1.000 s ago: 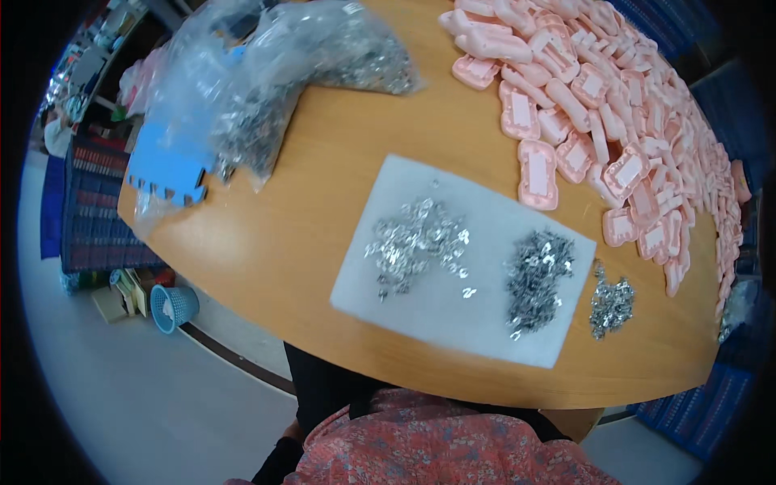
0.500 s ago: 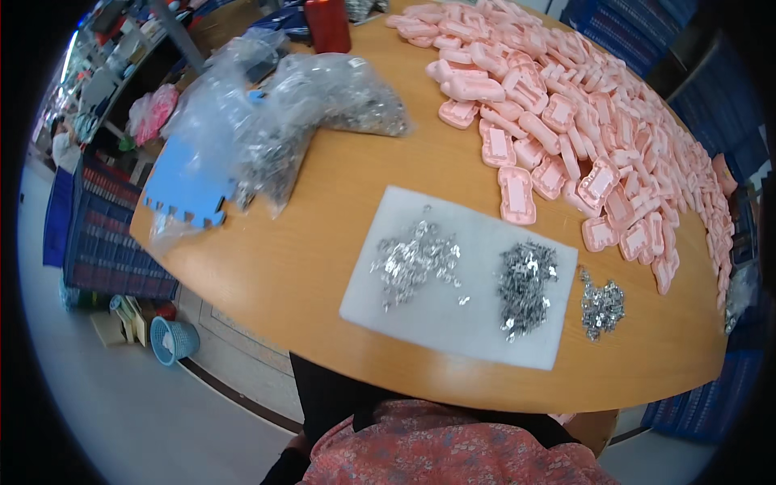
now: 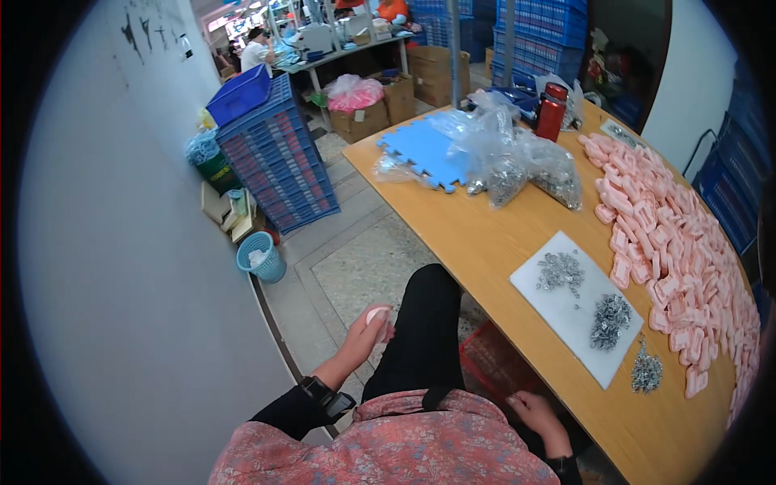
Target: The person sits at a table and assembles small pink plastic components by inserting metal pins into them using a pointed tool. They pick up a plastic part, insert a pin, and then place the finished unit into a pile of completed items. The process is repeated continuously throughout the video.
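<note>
My left hand [image 3: 365,335], a dark band on its wrist, is out to the left beside my leg. Its fingers are closed around a small pale pink piece [image 3: 377,315], partly hidden by them. Low at the table's near edge, my right hand [image 3: 540,414] hangs with loosely curved fingers and nothing visible in it. On the wooden table [image 3: 485,234], a white board [image 3: 540,311] carries a loose pile of shiny metal bits [image 3: 561,272] and a denser pile of metal bits [image 3: 610,321]. A smaller metal heap [image 3: 647,372] lies on the wood beside the board.
Many pink plastic shells [image 3: 671,250] cover the table's right side. Clear bags of metal parts [image 3: 505,174], a blue foam mat [image 3: 420,149] and a red flask [image 3: 551,113] stand farther back. A red crate [image 3: 493,356] is under the table. Stacked blue crates [image 3: 279,162] and a basket [image 3: 263,257] stand left.
My view has swung left, so the table now sits to the right, with wall and floor on the left. Both hands have come into view, the left holding a pale pink piece.
</note>
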### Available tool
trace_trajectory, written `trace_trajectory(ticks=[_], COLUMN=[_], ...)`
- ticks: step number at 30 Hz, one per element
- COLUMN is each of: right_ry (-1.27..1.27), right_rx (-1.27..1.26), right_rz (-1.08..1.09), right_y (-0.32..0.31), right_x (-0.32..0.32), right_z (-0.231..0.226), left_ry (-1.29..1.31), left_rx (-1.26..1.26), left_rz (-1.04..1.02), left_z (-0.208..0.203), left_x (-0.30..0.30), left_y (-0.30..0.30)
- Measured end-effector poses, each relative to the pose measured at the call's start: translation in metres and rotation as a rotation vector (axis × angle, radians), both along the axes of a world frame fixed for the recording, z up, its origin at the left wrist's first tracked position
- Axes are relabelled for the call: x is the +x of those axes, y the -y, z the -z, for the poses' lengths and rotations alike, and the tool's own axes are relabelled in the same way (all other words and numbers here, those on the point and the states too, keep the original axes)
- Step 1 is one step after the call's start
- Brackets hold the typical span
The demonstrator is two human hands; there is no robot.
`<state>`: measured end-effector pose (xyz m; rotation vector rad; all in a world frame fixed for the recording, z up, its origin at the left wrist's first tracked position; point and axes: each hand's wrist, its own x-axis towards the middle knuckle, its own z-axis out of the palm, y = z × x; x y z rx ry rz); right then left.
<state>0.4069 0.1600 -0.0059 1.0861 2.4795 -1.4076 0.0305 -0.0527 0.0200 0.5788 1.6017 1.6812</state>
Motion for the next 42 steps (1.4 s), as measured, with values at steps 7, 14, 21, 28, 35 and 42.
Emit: trace_trajectory(ticks=[7,14,21,28,35,42], right_ry=[-0.442,-0.788,-0.809,-0.719,-0.442,-0.223], right_rx=[-0.011,0.202,0.294,0.494,0.71,0.871], right_rz=[0.13,0.273,0.409,0.608,0.796,0.959], right_y=[0.048,0.064,0.058,-0.013,-0.037,-0.038], right_x=[-0.001,-0.052,-0.058,0.011,0.088,0.104], right_z=[-0.134,-0.178,-0.178,-0.137,-0.143,-0.145], left_ry=[0.232,0.194,-0.355,-0.487,-0.064,0.588], left_rx=[0.281,0.379,0.582,0.49,-0.27,-0.542], left_rz=[0.442,0.797,0.653,0.571,0.245,0.745], left_z=[-0.109,-0.151,-0.143,-0.141,0.048,0.099], left_x=[0.074,0.161,0.177,0.082,0.006,0.016], left_y=[-0.053,-0.114,-0.132,-0.08,-0.048,-0.064])
